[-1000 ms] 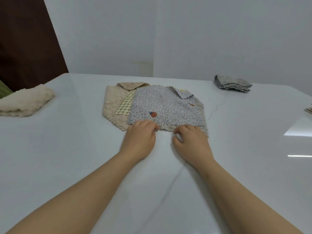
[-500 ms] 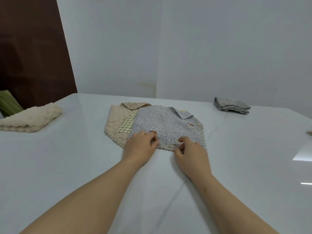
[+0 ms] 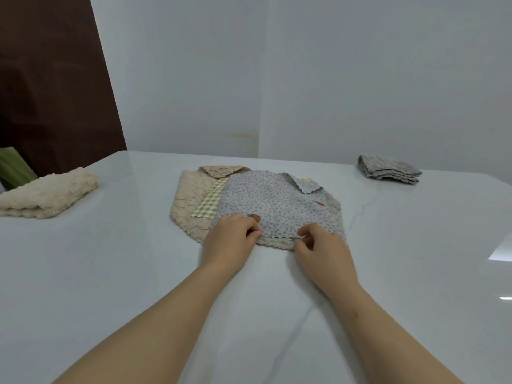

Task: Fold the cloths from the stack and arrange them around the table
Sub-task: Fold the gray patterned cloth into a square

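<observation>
- Stack (image 3: 194, 220) of flat cloths lies mid-table (image 3: 110, 273), straight ahead of the person.
- Dotted cloth (image 3: 271, 200) is on top, its far right corner flipped over.
- Check cloth (image 3: 212, 202) peeks out under it on the left.
- Beige cloth (image 3: 184, 195) is lowest and sticks out at the left and along the near edge.
- Left hand (image 3: 232, 236) is at the dotted cloth's near left corner, fingers curled, pinching the edge.
- Right hand (image 3: 321, 250) is further right on the same near edge, thumb and forefinger pinching it.
- Hands are near each other, not touching; bare forearms are over the table.
- Folded towel (image 3: 50, 195), cream, lies at the table's far left, well apart from the stack.
- Folded grey cloth (image 3: 388, 170) sits far right, near the back edge.
- Green thing (image 3: 12, 167) is at the left frame edge behind the towel; can't tell what it is.
- White wall (image 3: 332, 79) is behind, brown panel (image 3: 55, 92) at the left.
</observation>
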